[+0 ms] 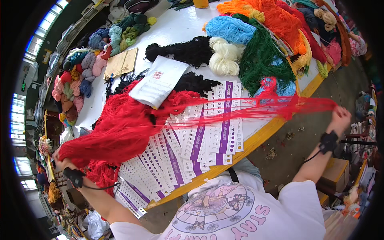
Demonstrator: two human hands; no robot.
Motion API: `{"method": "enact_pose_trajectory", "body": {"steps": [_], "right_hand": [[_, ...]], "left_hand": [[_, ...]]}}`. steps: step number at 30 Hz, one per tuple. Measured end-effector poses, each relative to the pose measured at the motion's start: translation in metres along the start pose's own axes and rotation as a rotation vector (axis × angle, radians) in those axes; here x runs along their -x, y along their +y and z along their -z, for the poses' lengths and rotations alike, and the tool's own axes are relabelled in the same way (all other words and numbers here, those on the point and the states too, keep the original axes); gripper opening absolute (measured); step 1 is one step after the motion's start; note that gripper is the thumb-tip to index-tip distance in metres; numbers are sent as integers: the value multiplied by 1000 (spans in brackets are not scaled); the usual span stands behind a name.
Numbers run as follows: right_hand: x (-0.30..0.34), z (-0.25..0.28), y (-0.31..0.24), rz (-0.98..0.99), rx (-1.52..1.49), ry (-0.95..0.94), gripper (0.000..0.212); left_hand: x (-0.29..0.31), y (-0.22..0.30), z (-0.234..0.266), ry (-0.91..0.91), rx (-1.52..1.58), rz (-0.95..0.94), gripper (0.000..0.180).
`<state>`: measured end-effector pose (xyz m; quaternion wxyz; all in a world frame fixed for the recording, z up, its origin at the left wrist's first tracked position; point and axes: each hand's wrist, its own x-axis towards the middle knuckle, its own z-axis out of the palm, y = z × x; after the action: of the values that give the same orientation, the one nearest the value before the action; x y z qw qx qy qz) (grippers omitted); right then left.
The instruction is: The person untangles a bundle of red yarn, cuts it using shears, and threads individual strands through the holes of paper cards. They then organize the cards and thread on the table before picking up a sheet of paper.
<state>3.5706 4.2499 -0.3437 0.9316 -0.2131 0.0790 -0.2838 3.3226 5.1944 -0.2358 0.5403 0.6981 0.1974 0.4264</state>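
A large loose skein of red yarn (pixel 116 134) lies across the table's left half. Its near left end is in my left hand (pixel 65 163), whose fingers are partly covered by the strands. Far out to the right, my right hand (pixel 341 117) is closed on the other end of the red strands. Between both hands the strands run thin and stretched, passing over the table edge. Beneath them, long white cards (pixel 154 166) with punched holes and purple bands lie fanned out. A white plastic packet (pixel 160 82) rests on the red yarn's far side.
Black yarn (pixel 180 53), a cream skein (pixel 226 56), light blue yarn (pixel 230 30), dark green yarn (pixel 264 60) and orange yarn (pixel 276 24) lie farther back. A brown cardboard piece (pixel 121 63) sits near multicoloured skeins (pixel 78 76). The table's yellow edge (pixel 256 142) slants past my body.
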Motion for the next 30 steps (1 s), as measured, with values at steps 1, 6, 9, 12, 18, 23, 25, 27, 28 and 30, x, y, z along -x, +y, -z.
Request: {"method": "enact_pose_trajectory", "body": {"steps": [1,6,9,12,18,23,25,27,28,30], "right_hand": [[1,-5,1,-9,-2,5,22],[140,-114,164,-139,985,-120,20],[214,-104,278,-702,908,-729,28],[254,-100,326,-1142,595,-772,38],[254,-94,338,-1386,469,-738,32],[247,-80,357,-1004,750,-887,18],[249,-80,362,-654,933,-990,15],[249,-93,357,-342,1426,-1119,16],[244,-96,355,-335,1433,-1114,16],[244,-102,354,-691,1322,-852,19]], "left_hand": [[-3,18,-4,-88,393,88,12],[76,34,-150,-580,1126,467,18],[172,9,-272,-401,321,395,25],[220,-29,-344,-715,334,802,31],[226,-58,-368,-772,366,933,13],[217,-56,-375,-756,335,920,7],[223,-71,-379,-705,138,540,12],[229,-72,-380,-703,15,498,15],[230,-71,-385,-714,-99,446,19],[233,-103,-384,-707,-197,309,23]]}}
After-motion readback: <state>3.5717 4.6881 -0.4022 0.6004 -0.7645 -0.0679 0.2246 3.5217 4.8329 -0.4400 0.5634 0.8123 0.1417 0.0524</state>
